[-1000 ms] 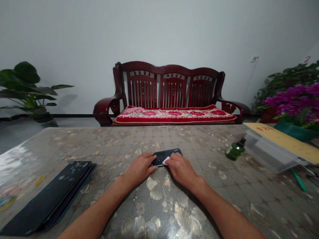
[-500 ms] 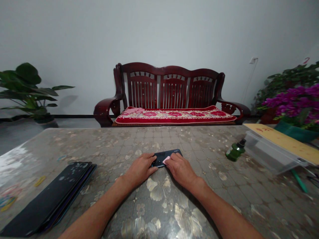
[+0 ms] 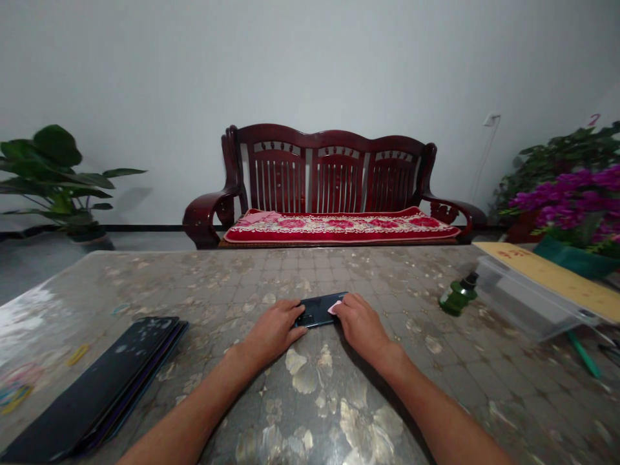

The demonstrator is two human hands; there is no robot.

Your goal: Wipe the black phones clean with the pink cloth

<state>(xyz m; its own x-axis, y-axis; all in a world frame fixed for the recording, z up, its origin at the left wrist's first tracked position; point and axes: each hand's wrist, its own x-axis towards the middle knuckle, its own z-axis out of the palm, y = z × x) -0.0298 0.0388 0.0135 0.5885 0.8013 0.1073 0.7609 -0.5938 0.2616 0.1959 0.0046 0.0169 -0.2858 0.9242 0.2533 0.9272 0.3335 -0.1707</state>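
Note:
A dark phone (image 3: 317,309) lies flat on the patterned table (image 3: 310,387), back side up with its camera cluster at the left end. My left hand (image 3: 272,329) rests at that left end, fingers curled against the phone's edge and holding it still. My right hand (image 3: 358,321) lies over the phone's right part, fingers pressed on a small pink pad (image 3: 334,309) that touches the phone's surface.
A stack of dark flat cases (image 3: 92,387) lies at the near left. A green bottle (image 3: 456,294) lies on its side at the right beside a clear plastic box (image 3: 527,298) with a yellow sheet. A green pen (image 3: 584,354), purple flowers, a bench and a plant stand around.
My right hand has slid the pink pad to the right along the phone, uncovering more of its middle. The left hand has stayed at the left end.

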